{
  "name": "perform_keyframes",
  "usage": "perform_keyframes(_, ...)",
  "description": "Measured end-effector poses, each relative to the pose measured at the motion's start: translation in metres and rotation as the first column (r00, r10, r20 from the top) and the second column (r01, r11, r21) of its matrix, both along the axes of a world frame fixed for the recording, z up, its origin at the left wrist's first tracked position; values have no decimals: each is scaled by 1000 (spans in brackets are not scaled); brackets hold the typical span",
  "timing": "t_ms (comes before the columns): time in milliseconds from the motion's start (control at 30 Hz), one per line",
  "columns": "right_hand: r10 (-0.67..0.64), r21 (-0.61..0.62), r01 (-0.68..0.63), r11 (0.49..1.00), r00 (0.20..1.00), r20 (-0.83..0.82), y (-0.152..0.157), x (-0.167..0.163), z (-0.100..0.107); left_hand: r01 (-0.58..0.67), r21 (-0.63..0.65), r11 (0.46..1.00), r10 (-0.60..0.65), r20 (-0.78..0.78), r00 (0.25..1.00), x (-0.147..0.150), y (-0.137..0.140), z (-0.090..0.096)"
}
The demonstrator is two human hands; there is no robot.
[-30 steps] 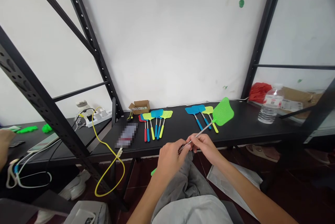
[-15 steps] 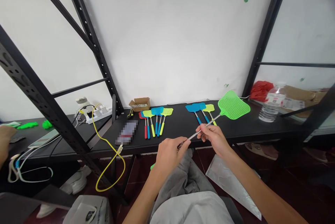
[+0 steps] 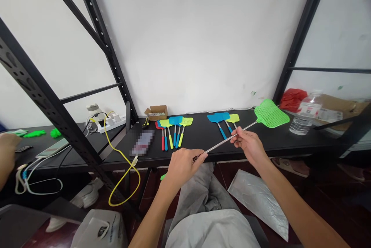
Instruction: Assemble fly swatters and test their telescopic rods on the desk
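A green fly swatter (image 3: 271,114) with a thin telescopic metal rod slants across in front of me, its perforated head up at the right. My left hand (image 3: 184,166) is closed around the lower rod and handle; a bit of green handle end shows below the wrist. Between thumb and fingers, my right hand (image 3: 246,143) pinches the rod nearer the head. Behind the rod, on the black table, lie blue swatters (image 3: 217,117) and a yellow one (image 3: 233,118). Left of them is a fanned row of several short swatters (image 3: 174,122), red, blue and yellow.
A small cardboard box (image 3: 156,113) and a phone (image 3: 142,142) on a yellow cable (image 3: 117,199) are at the left. A water bottle (image 3: 305,114) stands at the right. Black rack posts (image 3: 301,39) flank the table. At the far left another person's hand (image 3: 8,155) shows.
My hands have moved farther apart, and a longer stretch of rod shows between them. The swatter head has shifted to the right with my right hand. The view has shifted slightly.
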State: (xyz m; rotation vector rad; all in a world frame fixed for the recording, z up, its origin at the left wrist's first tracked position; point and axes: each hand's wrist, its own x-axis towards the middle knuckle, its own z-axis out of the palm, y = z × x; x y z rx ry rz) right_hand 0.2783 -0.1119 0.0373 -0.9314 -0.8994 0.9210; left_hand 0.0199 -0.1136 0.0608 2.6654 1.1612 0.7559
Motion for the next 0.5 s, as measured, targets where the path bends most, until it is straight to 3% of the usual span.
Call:
perform_keyframes(300,-64,12,65,998,997,-44,6,24,0,54,-27,998,-55,-23,998,-4,5,4)
perform_keyframes(500,-42,14,43,999,997,-72,6,17,-5,-9,5,1000,10,-82,997,-9,6,6)
